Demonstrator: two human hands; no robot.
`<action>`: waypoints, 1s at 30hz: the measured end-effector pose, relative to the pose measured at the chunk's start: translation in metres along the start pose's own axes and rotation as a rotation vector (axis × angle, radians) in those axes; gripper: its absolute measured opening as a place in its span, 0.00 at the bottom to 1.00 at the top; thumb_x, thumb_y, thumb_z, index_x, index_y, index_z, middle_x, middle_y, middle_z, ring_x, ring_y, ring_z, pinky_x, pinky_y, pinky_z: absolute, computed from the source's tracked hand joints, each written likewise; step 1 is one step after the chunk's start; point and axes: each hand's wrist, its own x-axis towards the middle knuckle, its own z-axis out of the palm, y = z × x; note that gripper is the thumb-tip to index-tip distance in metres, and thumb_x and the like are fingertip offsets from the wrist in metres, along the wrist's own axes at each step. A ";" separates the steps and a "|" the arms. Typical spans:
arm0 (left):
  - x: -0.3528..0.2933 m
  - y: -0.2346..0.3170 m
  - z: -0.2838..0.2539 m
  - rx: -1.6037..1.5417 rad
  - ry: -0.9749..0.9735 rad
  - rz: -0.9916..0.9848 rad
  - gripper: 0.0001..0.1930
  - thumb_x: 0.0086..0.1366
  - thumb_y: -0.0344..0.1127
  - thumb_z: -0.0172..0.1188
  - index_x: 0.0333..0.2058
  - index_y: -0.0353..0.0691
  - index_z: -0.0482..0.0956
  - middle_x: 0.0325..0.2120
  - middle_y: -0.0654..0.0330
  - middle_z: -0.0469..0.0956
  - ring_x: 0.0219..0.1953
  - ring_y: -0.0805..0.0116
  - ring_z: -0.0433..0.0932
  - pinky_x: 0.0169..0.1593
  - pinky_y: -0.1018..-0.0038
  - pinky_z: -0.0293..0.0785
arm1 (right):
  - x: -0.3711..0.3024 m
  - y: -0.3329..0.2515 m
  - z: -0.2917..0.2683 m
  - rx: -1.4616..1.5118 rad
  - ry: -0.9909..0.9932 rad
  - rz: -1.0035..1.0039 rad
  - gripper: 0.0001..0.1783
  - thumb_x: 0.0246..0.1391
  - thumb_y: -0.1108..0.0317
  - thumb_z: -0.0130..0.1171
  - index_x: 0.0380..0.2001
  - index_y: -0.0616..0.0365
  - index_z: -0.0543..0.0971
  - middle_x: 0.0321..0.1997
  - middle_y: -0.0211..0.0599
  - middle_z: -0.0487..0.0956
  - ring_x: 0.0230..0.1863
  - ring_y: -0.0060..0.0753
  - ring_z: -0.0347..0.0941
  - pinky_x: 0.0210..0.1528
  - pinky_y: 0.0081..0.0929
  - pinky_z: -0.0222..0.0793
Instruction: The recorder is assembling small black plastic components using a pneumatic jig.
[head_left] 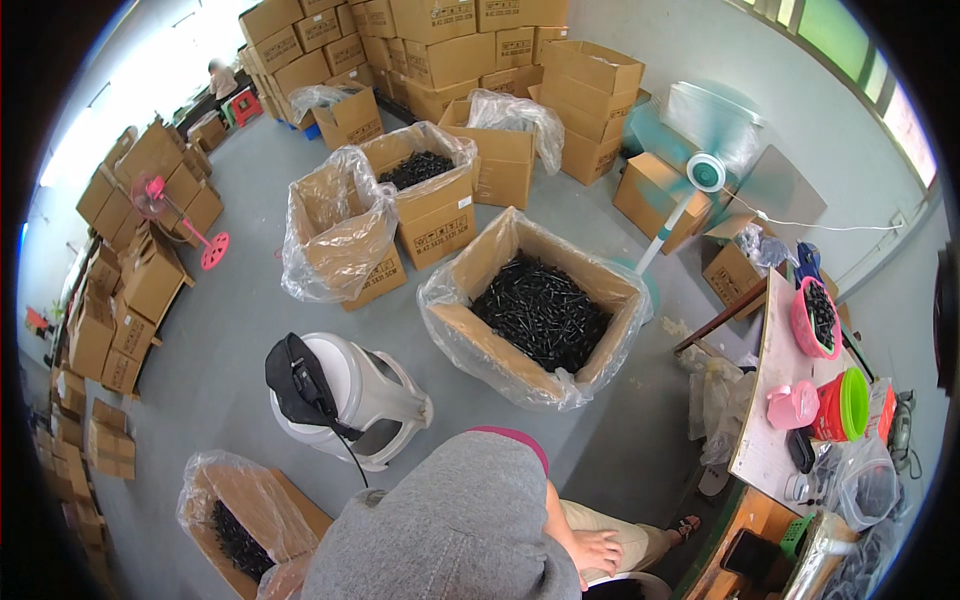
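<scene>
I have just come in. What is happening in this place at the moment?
A person in a grey top has one bare hand resting on beige trousers; I see nothing held in it, and the other hand is out of view. On the floor, a large open carton lined with plastic holds many small black pieces. A table at the right bears a pink basket of dark pieces. Farther back, another person is near a red stool.

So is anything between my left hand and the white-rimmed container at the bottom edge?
Nothing visible: your left hand rests on the beige trouser leg, and the white-rimmed container shows just below it, partly cut off.
</scene>
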 end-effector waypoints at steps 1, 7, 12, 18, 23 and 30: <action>0.001 0.000 0.000 -0.011 0.009 -0.002 0.32 0.45 0.54 0.66 0.46 0.42 0.74 0.48 0.56 0.67 0.60 0.53 0.60 0.62 0.35 0.47 | 0.002 -0.001 0.001 -0.002 0.001 0.001 0.17 0.51 0.62 0.61 0.43 0.59 0.78 0.41 0.50 0.79 0.40 0.51 0.76 0.42 0.41 0.72; 0.002 0.001 -0.004 -0.038 0.037 -0.023 0.32 0.48 0.60 0.63 0.46 0.42 0.73 0.46 0.57 0.69 0.59 0.56 0.62 0.63 0.38 0.47 | 0.007 0.000 0.005 -0.007 -0.016 0.002 0.19 0.51 0.61 0.62 0.45 0.59 0.77 0.40 0.50 0.79 0.39 0.50 0.77 0.41 0.40 0.72; 0.005 0.000 0.000 -0.057 0.013 -0.023 0.33 0.50 0.62 0.62 0.46 0.42 0.73 0.46 0.58 0.69 0.59 0.56 0.62 0.64 0.40 0.46 | 0.006 0.003 0.011 0.000 -0.014 0.012 0.21 0.51 0.60 0.63 0.47 0.59 0.77 0.39 0.50 0.79 0.38 0.49 0.77 0.40 0.40 0.72; 0.003 0.006 -0.012 -0.048 -0.019 -0.062 0.33 0.48 0.55 0.65 0.50 0.43 0.71 0.50 0.58 0.68 0.61 0.57 0.59 0.65 0.42 0.44 | 0.002 0.002 0.026 0.056 0.008 0.054 0.23 0.51 0.60 0.64 0.49 0.58 0.76 0.39 0.50 0.80 0.36 0.48 0.78 0.39 0.40 0.73; 0.004 0.010 -0.013 0.004 -0.095 -0.103 0.34 0.45 0.45 0.67 0.52 0.43 0.68 0.53 0.58 0.66 0.64 0.57 0.57 0.67 0.43 0.43 | -0.005 -0.002 0.046 0.123 0.046 0.115 0.25 0.51 0.59 0.64 0.51 0.58 0.76 0.38 0.50 0.80 0.35 0.47 0.78 0.38 0.39 0.73; 0.010 0.011 -0.032 0.095 -0.189 -0.109 0.32 0.49 0.43 0.64 0.54 0.45 0.66 0.55 0.58 0.64 0.65 0.57 0.56 0.66 0.45 0.45 | -0.007 -0.023 0.071 0.215 0.135 0.202 0.38 0.51 0.56 0.66 0.63 0.52 0.65 0.46 0.48 0.79 0.40 0.47 0.79 0.40 0.42 0.73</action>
